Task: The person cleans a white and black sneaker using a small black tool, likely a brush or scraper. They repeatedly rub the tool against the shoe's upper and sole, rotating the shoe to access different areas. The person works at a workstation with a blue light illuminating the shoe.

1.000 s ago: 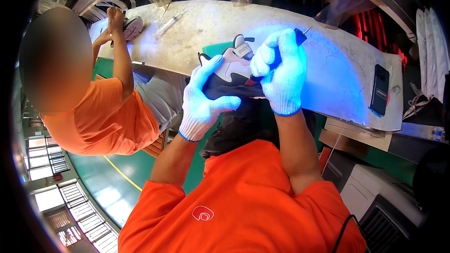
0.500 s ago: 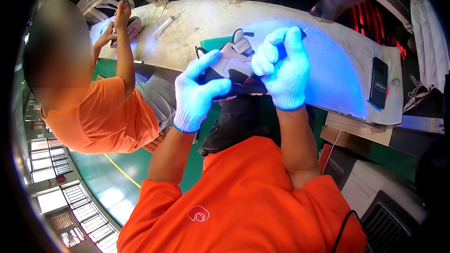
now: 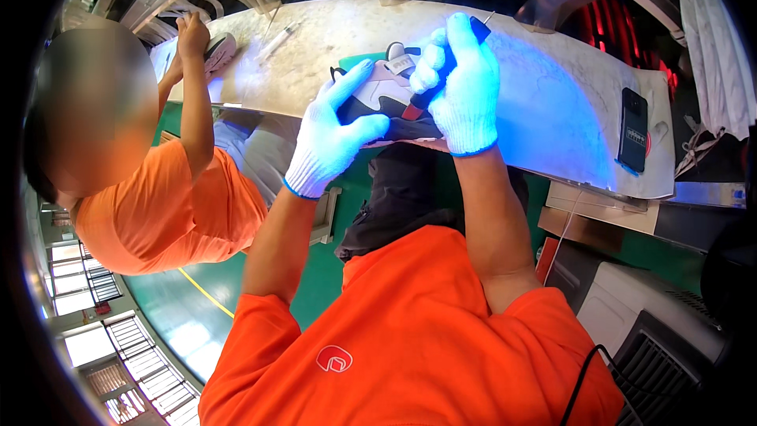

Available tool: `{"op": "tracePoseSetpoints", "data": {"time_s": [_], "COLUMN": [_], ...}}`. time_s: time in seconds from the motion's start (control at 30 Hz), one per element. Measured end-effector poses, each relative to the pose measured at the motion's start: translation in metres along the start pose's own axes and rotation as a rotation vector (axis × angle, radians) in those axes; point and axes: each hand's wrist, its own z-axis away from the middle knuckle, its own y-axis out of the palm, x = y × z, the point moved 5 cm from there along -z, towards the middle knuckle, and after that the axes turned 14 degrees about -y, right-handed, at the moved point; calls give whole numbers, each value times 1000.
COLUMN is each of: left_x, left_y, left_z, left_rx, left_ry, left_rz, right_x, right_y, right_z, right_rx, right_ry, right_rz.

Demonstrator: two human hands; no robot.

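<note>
Pale shoe (image 3: pixel 371 95) with dark trim and a whitish tag (image 3: pixel 400 64), at the near edge of the table (image 3: pixel 315 43). Left hand (image 3: pixel 333 138) has thumb and fingers spread over its left end, can't tell if they're really clamped. Right hand (image 3: pixel 465 95) is wrapped tight round a dark tool (image 3: pixel 479 29), blocking the shoe's right end. Green thing (image 3: pixel 355 61) behind is mostly covered. Phone (image 3: pixel 633 130) off right; further left, a co-worker (image 3: pixel 169 209) with another shoe (image 3: pixel 221 54), partly hidden.

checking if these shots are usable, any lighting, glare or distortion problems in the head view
Head view: blue light washes over the left hand and right hand; white glare marks the green floor; the table looks curved; the co-worker's head is blurred.
</note>
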Motion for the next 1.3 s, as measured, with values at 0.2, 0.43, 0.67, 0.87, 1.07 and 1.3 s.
{"op": "tracePoseSetpoints", "data": {"time_s": [0.2,0.43,0.67,0.87,1.07,1.3], "left_x": [-4,7,7,0,-8,-28], "left_y": [0,-5,-3,0,5,11], "left_z": [-7,-14,-20,-28,-25,-10], "left_rx": [54,121,155,116,116,83], "left_ry": [-65,-113,-135,-160,-189,-79], "left_rz": [-12,92,60,-74,-62,-167], "right_x": [-8,-17,-22,-17,-11,126], "right_y": [5,13,11,13,16,9], "right_z": [-11,-9,-14,-10,-2,31], "right_rx": [105,70,78,71,18,32], "right_ry": [198,143,-32,-55,-51,-493], "right_rz": [-106,139,241,288,257,482]}}
